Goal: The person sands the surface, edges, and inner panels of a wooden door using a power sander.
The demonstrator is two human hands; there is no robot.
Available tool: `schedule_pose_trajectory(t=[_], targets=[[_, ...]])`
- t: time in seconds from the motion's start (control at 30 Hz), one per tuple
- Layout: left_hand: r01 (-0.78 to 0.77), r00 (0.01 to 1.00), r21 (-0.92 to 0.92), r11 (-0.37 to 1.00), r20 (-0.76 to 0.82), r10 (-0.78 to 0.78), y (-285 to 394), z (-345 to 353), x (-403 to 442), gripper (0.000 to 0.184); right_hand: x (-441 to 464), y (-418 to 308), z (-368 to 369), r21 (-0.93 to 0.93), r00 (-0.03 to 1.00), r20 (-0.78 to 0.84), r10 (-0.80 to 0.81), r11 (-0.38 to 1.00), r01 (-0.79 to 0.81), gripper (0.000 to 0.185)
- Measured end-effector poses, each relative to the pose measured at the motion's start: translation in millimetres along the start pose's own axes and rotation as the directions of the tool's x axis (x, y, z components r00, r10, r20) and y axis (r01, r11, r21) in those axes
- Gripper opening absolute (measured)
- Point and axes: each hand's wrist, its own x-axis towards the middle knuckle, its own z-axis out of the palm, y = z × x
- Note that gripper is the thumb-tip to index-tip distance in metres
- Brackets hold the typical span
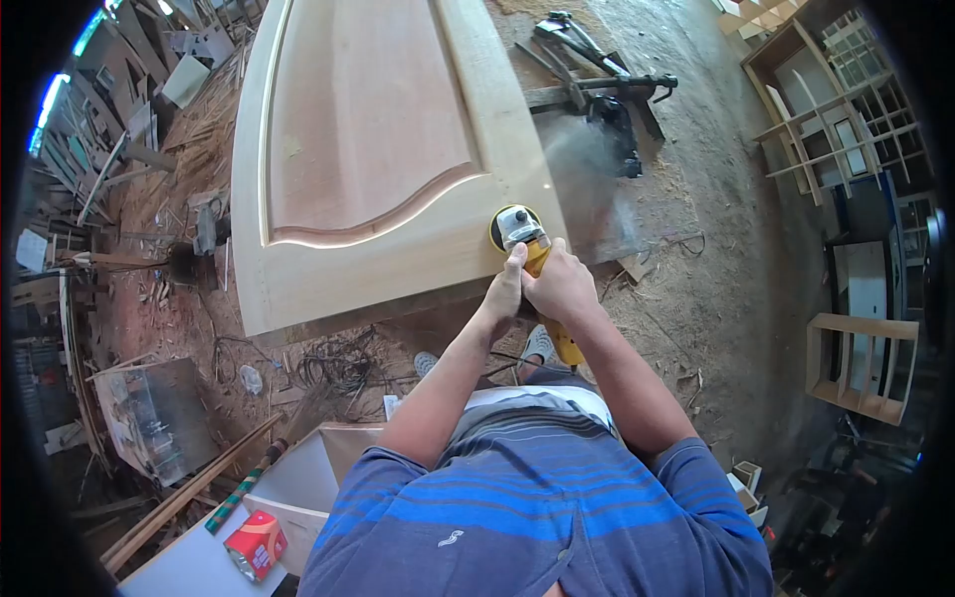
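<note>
Both of my hands are closed around a yellow angle grinder (538,261) with a silver head and a round disc. My left hand (505,289) grips its left side near the head. My right hand (563,283) wraps the body from the right, and the yellow rear end sticks out below the wrist. The disc rests on or just over the lower right corner of a pale wooden door panel (398,269), which has a recessed field with a curved moulding. A haze of dust hangs to the right of the disc.
Metal clamps (607,80) and a black object (615,134) lie beyond the door's right edge. Coiled cable (333,363) lies on the dusty floor at left. A red tin (256,545) stands on a white board at lower left. Wooden frames (863,368) line the right side.
</note>
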Motion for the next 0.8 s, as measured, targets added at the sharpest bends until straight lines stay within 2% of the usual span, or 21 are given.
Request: schedule_pose_trajectory(t=[0.17, 0.2, 0.3, 0.33, 0.37, 0.4, 0.43, 0.47, 0.53, 0.57, 0.6, 0.63, 0.67, 0.7, 0.73, 0.8], targets=[[0.035, 0.998, 0.055, 0.998, -0.058, -0.032, 4, 57, 36, 0.089, 37, 43, -47, 0.003, 0.999, 0.02, -0.04, 0.999, 0.039, 0.068], [0.025, 0.999, -0.081, 0.996, 0.033, -0.023, -5, 60, 44, 0.09, 48, 49, -51, 0.003, 0.998, 0.034, -0.046, 0.999, 0.046, 0.072], [-0.122, 0.977, -0.113, 0.986, 0.163, 0.139, -43, 70, 44, 0.087, 83, 62, -50, 0.066, 0.984, 0.036, -0.176, 0.983, 0.173, 0.077], [-0.202, 0.96, 0.12, 0.972, 0.22, 0.172, -56, 62, 37, 0.082, 87, 57, -57, 0.187, 0.985, 0.025, -0.173, 0.968, 0.165, 0.077], [-0.278, 0.942, 0.342, 0.898, 0.281, 0.185, -71, 51, 29, 0.077, 96, 53, -60, 0.218, 0.982, 0.009, -0.186, 0.959, 0.18, 0.075], [-0.287, 0.944, 0.573, 0.768, 0.307, 0.123, -87, 35, 26, 0.067, 107, 49, -61, 0.249, 0.98, -0.008, -0.197, 0.949, 0.193, 0.073], [-0.286, 0.947, 0.762, 0.581, 0.317, 0.051, -103, 17, 22, 0.057, 116, 45, -62, 0.28, 0.979, -0.025, -0.201, 0.939, 0.2, 0.072], [-0.209, 0.975, 0.832, 0.513, 0.215, 0.05, -110, -1, 12, 0.059, 124, 41, -64, 0.339, 0.98, -0.032, -0.196, 0.92, 0.195, 0.069], [0.017, 0.995, 0.914, 0.406, -0.055, 0.082, -150, -62, -10, 0.066, 121, 23, -83, 0.256, 0.976, -0.01, -0.218, 0.943, 0.213, 0.065], [0.157, 0.969, 0.916, 0.37, -0.216, 0.123, -171, -101, -18, 0.072, 121, 15, -92, 0.207, 0.973, -0.004, -0.232, 0.951, 0.228, 0.063], [0.299, 0.938, 0.893, 0.336, -0.339, 0.067, -164, -121, -47, 0.071, 127, 12, -93, 0.123, 0.966, -0.02, -0.257, 0.958, 0.258, 0.064], [0.442, 0.864, 0.827, 0.347, -0.497, 0.085, -185, -157, -64, 0.068, 130, 10, -97, 0.101, 0.954, -0.009, -0.298, 0.949, 0.297, 0.066], [0.363, 0.862, 0.858, 0.364, -0.458, 0.219, -194, -185, -92, 0.056, 131, 8, -99, 0.082, 0.94, 0.009, -0.34, 0.937, 0.338, 0.067], [0.364, 0.832, 0.878, 0.311, -0.456, 0.315, -249, -257, -102, 0.046, 134, 5, -102, 0.065, 0.922, 0.03, -0.386, 0.921, 0.383, 0.068], [0.498, 0.732, 0.799, 0.336, -0.596, 0.331, -238, -254, -137, 0.035, 137, 5, -102, 0.077, 0.914, 0.051, -0.402, 0.914, 0.398, 0.068], [0.629, 0.644, 0.724, 0.285, -0.69, 0.33, -226, -253, -185, 0.041, 143, 4, -101, 0.111, 0.891, 0.093, -0.444, 0.894, 0.433, 0.068]])
